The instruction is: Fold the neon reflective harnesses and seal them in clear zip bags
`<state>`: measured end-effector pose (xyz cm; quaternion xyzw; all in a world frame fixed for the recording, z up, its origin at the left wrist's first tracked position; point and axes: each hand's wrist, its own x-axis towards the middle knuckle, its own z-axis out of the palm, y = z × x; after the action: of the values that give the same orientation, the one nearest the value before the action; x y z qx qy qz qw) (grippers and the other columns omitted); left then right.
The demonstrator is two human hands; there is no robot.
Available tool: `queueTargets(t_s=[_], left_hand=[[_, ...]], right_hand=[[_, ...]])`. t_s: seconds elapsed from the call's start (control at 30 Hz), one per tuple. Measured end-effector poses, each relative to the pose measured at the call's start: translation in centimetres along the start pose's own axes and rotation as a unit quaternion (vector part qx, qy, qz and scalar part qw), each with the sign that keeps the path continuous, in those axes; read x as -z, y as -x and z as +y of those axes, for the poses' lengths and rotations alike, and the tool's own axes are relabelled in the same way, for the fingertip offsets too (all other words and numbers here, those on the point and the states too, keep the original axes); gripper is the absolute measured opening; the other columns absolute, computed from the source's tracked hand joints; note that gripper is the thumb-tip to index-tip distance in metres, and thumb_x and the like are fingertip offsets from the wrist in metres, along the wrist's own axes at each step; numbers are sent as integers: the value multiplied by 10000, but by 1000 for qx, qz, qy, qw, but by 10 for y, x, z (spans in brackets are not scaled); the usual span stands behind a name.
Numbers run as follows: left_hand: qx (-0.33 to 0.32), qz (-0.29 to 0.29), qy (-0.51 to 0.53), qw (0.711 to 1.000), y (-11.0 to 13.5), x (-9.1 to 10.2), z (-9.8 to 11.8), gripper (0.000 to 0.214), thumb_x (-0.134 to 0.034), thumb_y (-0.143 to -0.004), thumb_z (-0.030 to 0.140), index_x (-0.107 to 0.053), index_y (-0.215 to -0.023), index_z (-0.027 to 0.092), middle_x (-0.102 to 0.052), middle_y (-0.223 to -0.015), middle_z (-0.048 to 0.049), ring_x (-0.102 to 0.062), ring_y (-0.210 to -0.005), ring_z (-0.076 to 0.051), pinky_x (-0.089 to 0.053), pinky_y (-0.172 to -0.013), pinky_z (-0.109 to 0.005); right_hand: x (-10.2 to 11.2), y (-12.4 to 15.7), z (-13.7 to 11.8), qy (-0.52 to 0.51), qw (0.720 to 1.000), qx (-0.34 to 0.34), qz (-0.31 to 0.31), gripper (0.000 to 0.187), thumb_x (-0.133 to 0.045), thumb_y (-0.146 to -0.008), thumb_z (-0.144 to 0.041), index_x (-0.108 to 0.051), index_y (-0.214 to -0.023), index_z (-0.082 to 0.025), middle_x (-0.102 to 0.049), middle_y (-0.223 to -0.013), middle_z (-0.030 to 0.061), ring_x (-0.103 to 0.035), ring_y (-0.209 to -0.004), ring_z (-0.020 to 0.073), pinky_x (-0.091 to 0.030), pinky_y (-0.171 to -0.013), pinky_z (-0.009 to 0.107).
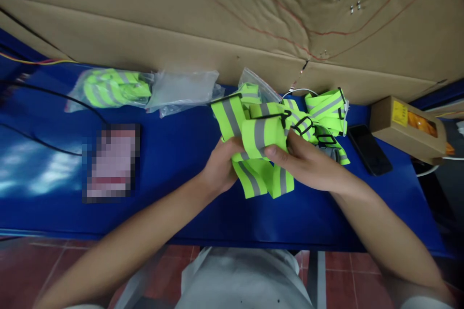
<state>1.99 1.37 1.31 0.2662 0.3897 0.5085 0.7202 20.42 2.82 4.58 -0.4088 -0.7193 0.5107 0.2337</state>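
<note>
The left hand [222,166] and right hand [308,161] both grip a strap [268,133], looped but seemingly not fully folded. One bundle [115,88] lies in a bag [75,95]; other straps [324,111] lie loose.

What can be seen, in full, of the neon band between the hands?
The neon yellow-green band looks like fabric, with a grey stripe, probably reflective, along its length. Black fittings show near its upper folds. It is bunched, lower loops hanging, above the blue table, in the grip of the left hand and right hand, the right thumb on the front fold. Whether it touches similar bands behind is unclear.
</note>
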Motion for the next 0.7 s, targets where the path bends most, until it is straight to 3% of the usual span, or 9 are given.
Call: queueTargets(t_s=[0.07,0.17,0.27,0.33,0.43,0.57,0.7], left_hand=[[-20,-23,15,999,-1,2,-3,206,-823,-619,326,-725,-773,231,-734,-728,21,-757,-882,-266,-607,-738,-332],[-22,-88,2,996,-4,9,-4,308,-898,-663,443,-768,-843,230,-762,-777,-4,-767,-878,-268,-614,-735,-334],[-47,-156,-42,986,-8,18,-5,549,-915,-651,599,-780,-1004,201,-791,-876,-63,-766,-982,-312,-623,-824,-378],[-66,-188,-71,977,-10,21,-7,622,-946,-602,603,-775,-1031,186,-800,-951,-85,-751,-1056,-333,-615,-897,-404],[-80,-166,-88,979,-11,19,-13,570,-966,-618,519,-775,-1046,195,-799,-1077,-78,-741,-1099,-321,-600,-965,-423],[-57,-98,-56,992,-5,6,-15,586,-936,-661,529,-759,-1111,200,-781,-1181,-82,-713,-1181,-334,-578,-1025,-449],[-17,-53,-5,998,-1,-7,-8,461,-845,-783,499,-751,-1108,185,-775,-1194,-88,-711,-1192,-329,-583,-1027,-441]], right_hand=[[-5,0,0,-57,998,24,-18,528,-623,-983,-583,-601,-1380,-236,-690,-1382,54,-627,-1308,253,-517,-1122,397],[-6,0,-2,-96,993,57,-33,410,-664,-979,-505,-660,-1300,-250,-718,-1336,16,-665,-1237,216,-535,-1083,347],[-4,-1,-2,-122,992,14,-4,364,-648,-979,-509,-702,-1219,-240,-757,-1238,13,-697,-1167,226,-569,-1009,353],[-7,-3,-1,-148,988,-34,41,342,-632,-969,-517,-733,-1120,-228,-780,-1147,15,-717,-1120,247,-587,-953,366],[-14,-8,0,-138,982,-53,119,267,-650,-927,-453,-749,-993,-215,-795,-1061,7,-731,-1066,258,-579,-927,362],[-21,-10,1,-43,979,-51,194,246,-680,-880,-413,-741,-941,-183,-794,-947,29,-736,-950,262,-570,-834,355],[-24,-11,6,-32,985,-19,166,288,-724,-874,-409,-737,-1061,-191,-796,-1052,50,-733,-1052,285,-567,-908,396]])
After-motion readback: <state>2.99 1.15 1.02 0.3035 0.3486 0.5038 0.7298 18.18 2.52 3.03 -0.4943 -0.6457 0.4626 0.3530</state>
